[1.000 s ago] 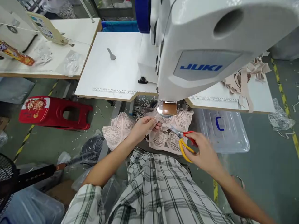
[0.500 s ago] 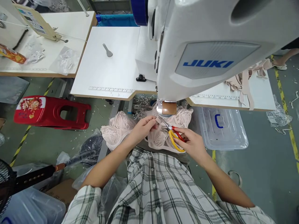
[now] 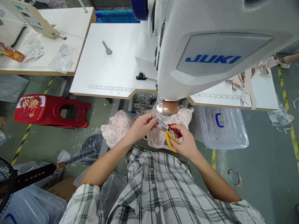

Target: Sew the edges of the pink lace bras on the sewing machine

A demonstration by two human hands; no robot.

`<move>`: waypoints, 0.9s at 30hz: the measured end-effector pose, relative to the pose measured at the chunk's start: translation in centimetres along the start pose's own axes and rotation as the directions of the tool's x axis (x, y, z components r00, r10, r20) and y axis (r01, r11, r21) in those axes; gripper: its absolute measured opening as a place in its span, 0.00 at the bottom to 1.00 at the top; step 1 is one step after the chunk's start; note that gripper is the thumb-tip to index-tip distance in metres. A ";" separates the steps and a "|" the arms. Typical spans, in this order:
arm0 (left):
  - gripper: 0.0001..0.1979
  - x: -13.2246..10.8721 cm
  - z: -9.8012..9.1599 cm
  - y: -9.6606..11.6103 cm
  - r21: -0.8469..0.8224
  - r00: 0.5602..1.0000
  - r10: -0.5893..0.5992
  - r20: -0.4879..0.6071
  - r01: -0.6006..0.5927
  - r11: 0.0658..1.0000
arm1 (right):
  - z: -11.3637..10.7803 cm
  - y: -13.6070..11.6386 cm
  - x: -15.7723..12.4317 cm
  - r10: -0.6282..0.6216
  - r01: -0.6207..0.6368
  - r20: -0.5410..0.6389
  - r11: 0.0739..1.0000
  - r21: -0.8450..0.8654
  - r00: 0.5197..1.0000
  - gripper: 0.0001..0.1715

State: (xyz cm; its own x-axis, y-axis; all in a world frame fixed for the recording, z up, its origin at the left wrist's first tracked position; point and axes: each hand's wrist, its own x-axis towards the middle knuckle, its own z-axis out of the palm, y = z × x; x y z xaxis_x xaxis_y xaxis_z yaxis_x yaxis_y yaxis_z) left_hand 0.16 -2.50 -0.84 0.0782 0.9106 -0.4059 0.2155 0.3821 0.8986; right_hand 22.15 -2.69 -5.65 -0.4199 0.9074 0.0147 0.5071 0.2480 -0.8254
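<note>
My right hand (image 3: 185, 141) grips a pair of scissors (image 3: 168, 130) with one red and one yellow handle. Their blades point up and left, and the tips reach my left fingertips. My left hand (image 3: 143, 126) is closed in a pinch, apparently on an edge of the pale pink lace bra (image 3: 158, 137); its fingers partly cover the spot. More of the lace fabric (image 3: 183, 117) lies under the sewing machine's (image 3: 201, 59) needle area, and another lace bunch (image 3: 118, 127) rests left of my forearm.
The white table (image 3: 112, 65) holds a grey spoon-shaped tool (image 3: 106, 47). Pink straps (image 3: 247, 84) hang over its right edge. A clear lidded box (image 3: 224, 130) is at the right, a red stool (image 3: 51, 111) at the left. A fan (image 3: 7, 183) is at lower left.
The scissors have moved left and slightly down, so the blades overlap my left fingertips. My right hand has shifted left with them. The left hand still pinches near the same place.
</note>
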 end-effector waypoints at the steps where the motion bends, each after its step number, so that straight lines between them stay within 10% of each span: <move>1: 0.14 0.0 -0.1 0.0 0.011 1.000 0.004 -0.003 -0.004 1.000 | 0.1 0.0 0.1 0.006 -0.007 0.010 1.000 0.018 1.000 0.19; 16: 0.14 0.5 -1.0 -1.2 0.099 0.990 0.082 -0.115 -0.071 0.993 | -1.7 2.1 -1.3 0.194 -0.195 0.027 0.976 0.097 0.981 0.17; 23: 0.18 -0.2 -2.3 -0.7 0.549 0.943 0.226 -0.242 -0.059 0.834 | -8.6 4.6 2.8 0.148 -0.178 -0.133 0.951 -0.255 0.980 0.14; 27: 0.19 2.3 -4.5 -2.4 0.510 0.991 0.114 -0.072 -0.062 0.858 | -14.7 4.5 8.9 0.117 -0.245 -0.298 0.863 -0.441 0.947 0.12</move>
State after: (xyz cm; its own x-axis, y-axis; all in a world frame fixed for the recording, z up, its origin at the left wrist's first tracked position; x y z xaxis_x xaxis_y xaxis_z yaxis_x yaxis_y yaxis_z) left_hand -4.58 -0.61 -3.15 0.0319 0.9573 -0.2874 0.6767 0.1909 0.7111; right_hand 31.71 11.44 -0.92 -0.1140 0.9898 0.0859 0.8727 0.1411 -0.4674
